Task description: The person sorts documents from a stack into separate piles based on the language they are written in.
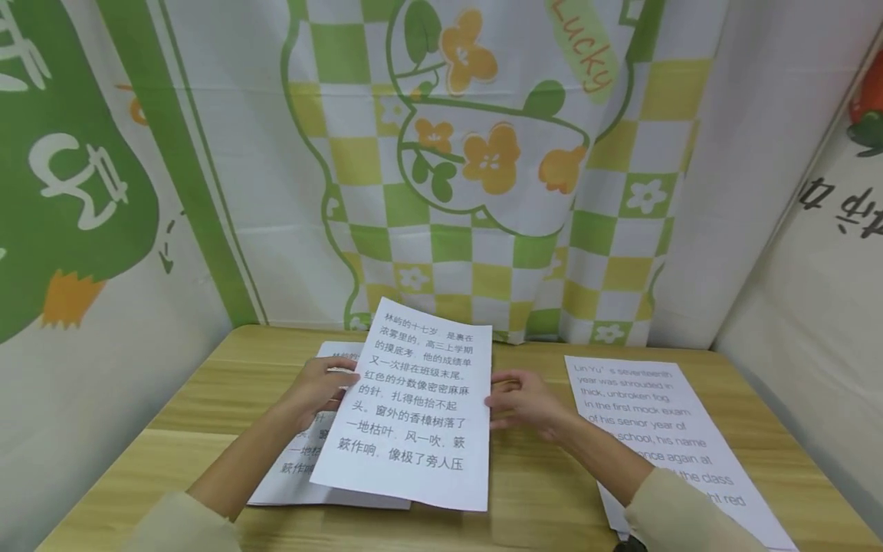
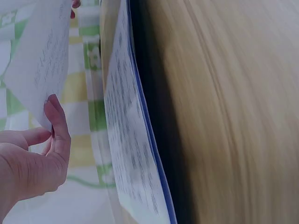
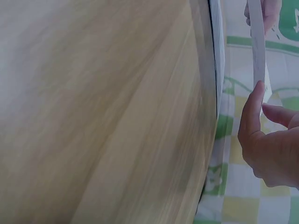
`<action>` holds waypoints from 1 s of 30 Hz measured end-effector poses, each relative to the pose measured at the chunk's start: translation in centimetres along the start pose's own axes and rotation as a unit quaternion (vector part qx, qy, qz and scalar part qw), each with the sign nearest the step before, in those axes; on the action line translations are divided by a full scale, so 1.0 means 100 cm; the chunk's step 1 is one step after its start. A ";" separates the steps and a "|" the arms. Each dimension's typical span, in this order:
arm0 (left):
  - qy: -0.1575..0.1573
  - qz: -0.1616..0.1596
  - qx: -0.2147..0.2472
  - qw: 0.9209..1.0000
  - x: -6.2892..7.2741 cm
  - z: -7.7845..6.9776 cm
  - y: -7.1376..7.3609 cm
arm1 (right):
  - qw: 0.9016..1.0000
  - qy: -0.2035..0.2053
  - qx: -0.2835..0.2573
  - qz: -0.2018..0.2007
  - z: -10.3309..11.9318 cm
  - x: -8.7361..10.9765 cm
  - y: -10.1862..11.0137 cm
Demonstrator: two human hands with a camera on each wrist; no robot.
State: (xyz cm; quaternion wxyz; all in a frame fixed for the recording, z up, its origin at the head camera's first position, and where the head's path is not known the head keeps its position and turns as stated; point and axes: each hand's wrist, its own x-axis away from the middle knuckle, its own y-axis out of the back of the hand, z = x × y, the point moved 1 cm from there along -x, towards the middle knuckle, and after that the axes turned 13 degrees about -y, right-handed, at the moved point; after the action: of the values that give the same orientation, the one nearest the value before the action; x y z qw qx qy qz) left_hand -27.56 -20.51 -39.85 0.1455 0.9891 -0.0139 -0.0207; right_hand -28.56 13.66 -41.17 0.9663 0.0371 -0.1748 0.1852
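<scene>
Both hands hold up one sheet of paper [image 1: 414,414] printed with large Chinese text, raised above the table and slightly tilted. My left hand [image 1: 323,391] pinches its left edge between thumb and fingers, as the left wrist view also shows at the sheet's corner [image 2: 46,112]. On the opposite side, the right edge sits between the thumb and fingers of my right hand [image 1: 527,402]. Beneath and to the left lies a stack of paper [image 1: 331,497] with the same Chinese print, partly covered by the raised sheet.
At the right of the wooden table [image 1: 531,491] lies a stack of sheets [image 1: 641,406] with English text, partly hidden by the right forearm. A patterned curtain [image 1: 441,261] hangs behind the table's far edge, with printed fabric walls on both sides.
</scene>
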 end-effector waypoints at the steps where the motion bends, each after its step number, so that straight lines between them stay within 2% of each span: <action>1: -0.002 -0.003 -0.001 1.000 0.001 0.002 0.005 | 1.000 0.002 -0.002 0.004 0.000 -0.002 -0.005; 7: -0.001 -0.021 -0.009 1.000 0.008 0.010 0.034 | 0.999 0.013 -0.012 0.045 0.001 -0.015 -0.032; 14: 0.001 -0.034 -0.034 0.999 0.014 0.021 0.055 | 0.997 0.021 -0.019 0.077 -0.003 -0.022 -0.060; 20: 0.001 -0.047 -0.045 0.998 0.017 0.031 0.065 | 0.996 0.032 -0.008 0.079 -0.008 -0.024 -0.077; 30: -0.005 -0.052 -0.055 0.997 0.018 0.042 0.070 | 0.990 0.026 -0.020 0.134 -0.010 -0.019 -0.083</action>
State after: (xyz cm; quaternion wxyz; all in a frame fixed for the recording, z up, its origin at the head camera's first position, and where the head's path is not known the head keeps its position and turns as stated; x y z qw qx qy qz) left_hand -26.11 -28.49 -41.95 0.1982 0.9789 0.0375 -0.0336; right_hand -26.84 5.47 -42.78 0.9375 -0.0112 -0.1564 0.3106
